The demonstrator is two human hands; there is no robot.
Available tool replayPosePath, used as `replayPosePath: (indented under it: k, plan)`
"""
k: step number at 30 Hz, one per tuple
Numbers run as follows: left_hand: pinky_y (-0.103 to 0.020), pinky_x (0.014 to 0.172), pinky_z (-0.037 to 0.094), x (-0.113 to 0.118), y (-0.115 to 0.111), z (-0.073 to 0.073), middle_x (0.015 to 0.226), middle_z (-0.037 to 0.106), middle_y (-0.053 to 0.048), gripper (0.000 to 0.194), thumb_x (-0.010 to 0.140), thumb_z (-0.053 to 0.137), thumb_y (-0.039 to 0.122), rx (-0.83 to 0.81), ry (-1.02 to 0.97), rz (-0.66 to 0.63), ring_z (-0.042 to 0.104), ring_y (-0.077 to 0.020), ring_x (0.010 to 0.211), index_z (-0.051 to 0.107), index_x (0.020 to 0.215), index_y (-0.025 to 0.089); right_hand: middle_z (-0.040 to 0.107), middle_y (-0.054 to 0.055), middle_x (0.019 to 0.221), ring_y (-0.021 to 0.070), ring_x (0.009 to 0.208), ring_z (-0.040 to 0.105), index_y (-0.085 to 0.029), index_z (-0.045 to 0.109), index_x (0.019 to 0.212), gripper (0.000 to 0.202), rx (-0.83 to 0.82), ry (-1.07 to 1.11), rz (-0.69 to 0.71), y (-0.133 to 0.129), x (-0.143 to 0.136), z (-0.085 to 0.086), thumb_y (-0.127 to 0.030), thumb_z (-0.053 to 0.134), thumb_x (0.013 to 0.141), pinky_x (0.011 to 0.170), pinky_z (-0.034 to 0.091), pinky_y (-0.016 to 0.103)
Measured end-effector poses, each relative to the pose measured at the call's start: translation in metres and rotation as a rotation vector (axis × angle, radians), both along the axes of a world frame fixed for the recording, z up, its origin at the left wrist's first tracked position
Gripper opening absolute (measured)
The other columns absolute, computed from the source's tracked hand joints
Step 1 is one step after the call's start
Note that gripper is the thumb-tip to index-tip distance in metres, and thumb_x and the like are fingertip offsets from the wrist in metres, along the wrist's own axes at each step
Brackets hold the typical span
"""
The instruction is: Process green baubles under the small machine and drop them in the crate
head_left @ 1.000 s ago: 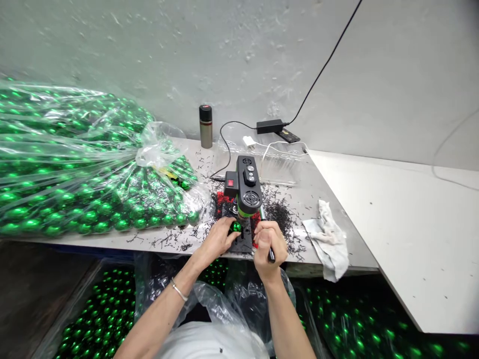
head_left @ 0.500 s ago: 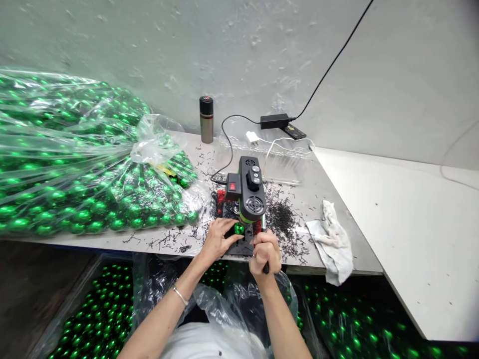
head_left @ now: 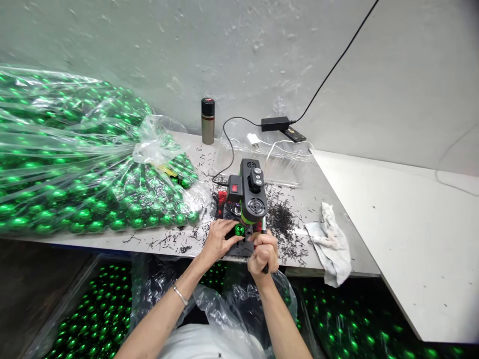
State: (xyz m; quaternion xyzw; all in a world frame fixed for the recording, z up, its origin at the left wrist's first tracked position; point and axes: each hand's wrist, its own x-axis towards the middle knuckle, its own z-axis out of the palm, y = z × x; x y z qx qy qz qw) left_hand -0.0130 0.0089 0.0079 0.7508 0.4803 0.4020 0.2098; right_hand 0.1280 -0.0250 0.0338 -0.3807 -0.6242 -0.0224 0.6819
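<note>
A shiny green ball [head_left: 239, 230] sits at the front of a small black drill press [head_left: 253, 192], under its head. My left hand [head_left: 218, 240] closes on the ball from the left, thumb below and fingers above. On the press's right side, my right hand [head_left: 264, 253] is wrapped round a black-gripped lever [head_left: 265, 267] with a metal shaft. The press's dark base plate [head_left: 241, 249] shows between my hands. The contact point between tool and ball is hidden by the head.
Black shavings [head_left: 280, 219] lie scattered around the press. A large clear bag of green balls [head_left: 75, 164] fills the table's left. A bottle [head_left: 208, 122], power adapter [head_left: 276, 123] and plastic tray [head_left: 284, 169] stand behind. A white rag [head_left: 331, 249] hangs over the front edge. More green balls [head_left: 97, 304] lie below.
The view has shifted slightly. Both hands keep their holds on the ball and the lever, with hardly any movement relative to the press.
</note>
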Motion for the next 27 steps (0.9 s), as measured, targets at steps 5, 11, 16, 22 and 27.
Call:
replayPosePath:
  k: [5, 11, 16, 22, 27]
  plan:
    - [-0.043, 0.093, 0.049, -0.001, 0.001, 0.001, 0.111, 0.075, -0.01, 0.034, 0.087, 0.073, 0.041, -0.003, -0.004, -0.009, 0.065, -0.0267, 0.103, 0.073, 0.115, 0.021, 0.052, -0.002, 0.076, 0.0122, 0.069, 0.063, -0.022, 0.043, 0.073, 0.031, -0.02, -0.065, 0.018, 0.0, 0.004, 0.004, -0.025, 0.031, 0.102, 0.084, 0.051, 0.04]
    - [-0.044, 0.093, 0.049, 0.0, 0.003, 0.002, 0.11, 0.075, -0.011, 0.032, 0.087, 0.074, 0.039, 0.007, 0.0, 0.004, 0.065, -0.0272, 0.103, 0.073, 0.113, 0.02, 0.053, -0.001, 0.076, 0.0133, 0.071, 0.063, -0.022, 0.043, 0.073, 0.029, 0.081, -0.21, 0.043, 0.002, 0.007, 0.017, -0.022, 0.034, 0.101, 0.07, 0.051, 0.033]
    - [-0.046, 0.094, 0.049, 0.003, -0.001, 0.004, 0.111, 0.075, -0.012, 0.032, 0.087, 0.073, 0.034, 0.017, 0.001, 0.006, 0.065, -0.0282, 0.104, 0.072, 0.115, 0.019, 0.05, -0.002, 0.07, 0.011, 0.064, 0.052, -0.021, 0.043, 0.068, 0.033, -0.074, 0.006, 0.043, -0.004, 0.003, 0.065, -0.016, 0.037, 0.1, 0.06, 0.041, 0.028]
    - [-0.051, 0.105, 0.045, -0.011, -0.053, 0.004, 0.132, 0.065, -0.016, 0.049, 0.092, 0.062, 0.039, 0.072, 0.059, -0.082, 0.057, -0.0312, 0.123, 0.057, 0.137, 0.019, 0.049, -0.002, 0.067, 0.0111, 0.063, 0.051, -0.021, 0.046, 0.068, 0.033, -0.232, 0.079, 0.068, -0.01, 0.0, 0.101, -0.02, 0.043, 0.1, 0.061, 0.04, 0.027]
    - [-0.052, 0.11, 0.04, -0.051, -0.016, 0.028, 0.142, 0.058, -0.017, 0.045, 0.099, 0.048, 0.035, 0.075, 0.206, 0.127, 0.052, -0.0319, 0.131, 0.055, 0.139, 0.017, 0.052, -0.001, 0.069, 0.0103, 0.06, 0.051, -0.02, 0.047, 0.067, 0.032, -0.147, 0.097, 0.051, -0.009, -0.002, 0.078, -0.016, 0.044, 0.099, 0.057, 0.04, 0.027]
